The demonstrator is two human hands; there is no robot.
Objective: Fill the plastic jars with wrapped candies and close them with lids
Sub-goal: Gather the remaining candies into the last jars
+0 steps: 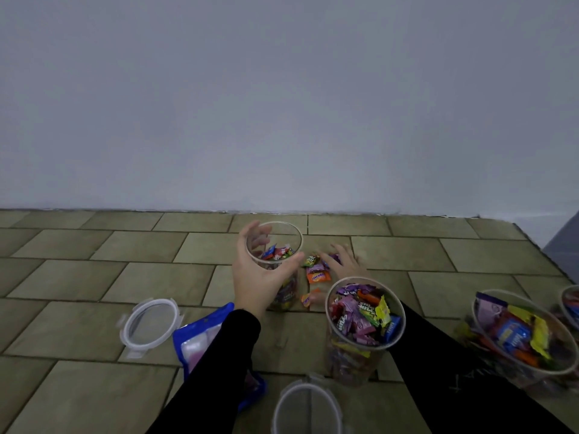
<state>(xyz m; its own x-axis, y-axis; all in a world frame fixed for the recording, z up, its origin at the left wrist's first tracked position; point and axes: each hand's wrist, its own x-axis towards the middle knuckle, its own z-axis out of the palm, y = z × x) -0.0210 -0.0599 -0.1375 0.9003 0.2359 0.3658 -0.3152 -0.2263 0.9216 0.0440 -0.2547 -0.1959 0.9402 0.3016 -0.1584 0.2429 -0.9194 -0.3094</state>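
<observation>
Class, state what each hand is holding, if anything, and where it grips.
The left hand grips the nearly empty jar around its rim. The right hand rests on loose candies, holding nothing.

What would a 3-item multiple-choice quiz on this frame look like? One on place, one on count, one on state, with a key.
1. Where do the loose candies lie?
A. On the floor between the two hands
B. Inside the blue bag
C. On top of a lid

2. How many lids lie on the floor with no jar under them?
A. None
B. Two
C. Four

3. What is the left hand doing?
A. Lying flat on the floor
B. Gripping the rim of the partly filled jar
C. Pressing a lid down

Key: 1 A, the candies sit on the tiles between the held jar and the right hand. 2 B, one lid lies at left and another lid at the bottom edge. 3 B, its fingers and thumb curl round the open rim.
</observation>
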